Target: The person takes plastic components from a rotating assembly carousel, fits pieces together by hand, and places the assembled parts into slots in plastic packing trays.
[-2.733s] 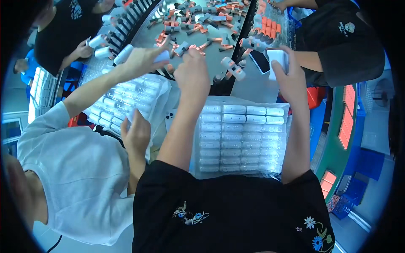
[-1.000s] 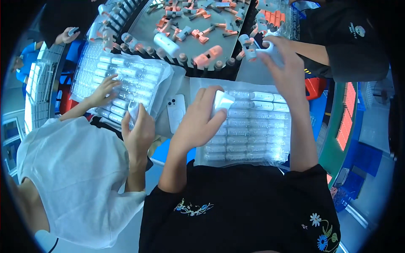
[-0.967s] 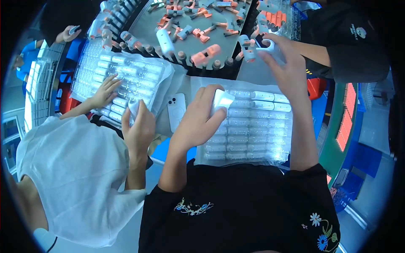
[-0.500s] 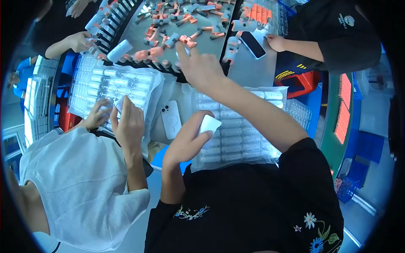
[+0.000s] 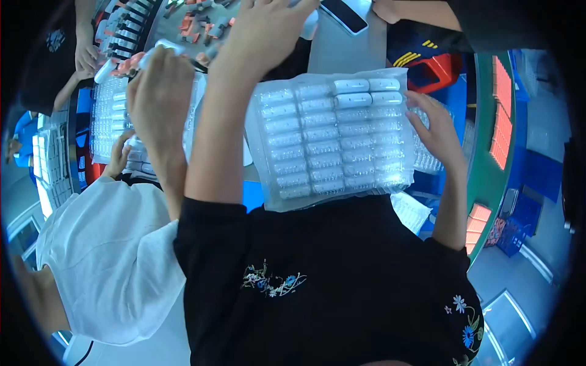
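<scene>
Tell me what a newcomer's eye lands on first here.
The clear blister tray in the middle, its rows of pockets mostly empty with a few white capsule-shaped pieces along its far edge. The right hand rests on its right side, while the left hand reaches up over the round table strewn with orange parts.

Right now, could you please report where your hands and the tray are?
Left hand reaching up to the parts table, contents unseen. Right hand on the tray's right edge. Neighbour's hand close on the left.
</scene>
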Available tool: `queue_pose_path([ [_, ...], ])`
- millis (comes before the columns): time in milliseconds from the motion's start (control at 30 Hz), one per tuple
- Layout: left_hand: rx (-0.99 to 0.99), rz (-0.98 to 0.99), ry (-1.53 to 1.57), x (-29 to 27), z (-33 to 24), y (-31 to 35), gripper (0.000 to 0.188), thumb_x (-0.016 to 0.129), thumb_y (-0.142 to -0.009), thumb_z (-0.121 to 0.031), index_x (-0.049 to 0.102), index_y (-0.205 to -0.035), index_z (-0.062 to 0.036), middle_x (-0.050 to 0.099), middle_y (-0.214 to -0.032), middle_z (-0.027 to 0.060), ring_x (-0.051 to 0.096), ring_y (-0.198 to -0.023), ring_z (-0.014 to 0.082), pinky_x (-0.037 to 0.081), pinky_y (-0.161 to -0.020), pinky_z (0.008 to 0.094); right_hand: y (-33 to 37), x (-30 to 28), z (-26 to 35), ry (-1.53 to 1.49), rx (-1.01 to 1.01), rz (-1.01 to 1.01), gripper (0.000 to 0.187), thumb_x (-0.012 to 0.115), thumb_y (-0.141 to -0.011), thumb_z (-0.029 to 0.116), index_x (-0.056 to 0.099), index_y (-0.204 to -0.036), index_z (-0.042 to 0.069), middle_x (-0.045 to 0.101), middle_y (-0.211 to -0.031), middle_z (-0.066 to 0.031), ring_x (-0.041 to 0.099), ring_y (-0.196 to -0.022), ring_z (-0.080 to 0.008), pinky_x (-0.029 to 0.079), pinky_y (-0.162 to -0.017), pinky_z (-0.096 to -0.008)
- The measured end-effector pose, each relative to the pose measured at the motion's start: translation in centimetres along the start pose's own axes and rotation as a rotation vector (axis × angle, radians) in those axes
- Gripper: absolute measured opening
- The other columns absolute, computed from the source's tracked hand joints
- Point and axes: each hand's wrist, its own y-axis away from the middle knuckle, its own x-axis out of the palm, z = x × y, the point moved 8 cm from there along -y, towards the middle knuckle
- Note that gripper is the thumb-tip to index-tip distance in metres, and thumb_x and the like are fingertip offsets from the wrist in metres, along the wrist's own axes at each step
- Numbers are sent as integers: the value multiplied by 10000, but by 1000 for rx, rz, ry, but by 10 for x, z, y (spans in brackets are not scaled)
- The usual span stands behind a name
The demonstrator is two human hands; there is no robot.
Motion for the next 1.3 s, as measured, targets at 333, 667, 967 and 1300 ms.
queue_pose_path([
  [333,-821,119,29,61,43,82,560,648,-986,-354,444,-1433,-86,680,-1123,289,690,-1042,475,569,-820,576,-30,30,5,265,-209,86,538,744,-818,-22,595,-1334,10,617,-1356,-167,612,-1250,-345,513,-1051,-432],
  [667,-1250,171,112,5,59,143,512,571,-1033,-442,618,-1162,51,734,-919,276,736,-897,442,572,-796,538,-58,48,-9,306,-178,292,629,818,-778,48,574,-1356,5,584,-1335,-156,605,-1229,-352,528,-1012,-428],
  [967,-1050,-188,360,28,10,62,411,591,-1046,-345,513,-1073,58,705,-783,272,711,-761,479,540,-727,580,-62,34,35,309,-259,246,602,820,-751,58,608,-1314,41,654,-1291,-165,603,-1249,-364,443,-1113,-458],
  [1300,-1086,-10,-35,72,57,81,320,664,-935,-143,558,-1157,62,719,-1005,204,770,-819,329,628,-669,390,-125,-33,177,687,-1025,-268,579,735,-877,61,606,-1374,328,623,-1384,-47,583,-1317,-274,491,-1102,-416],
])
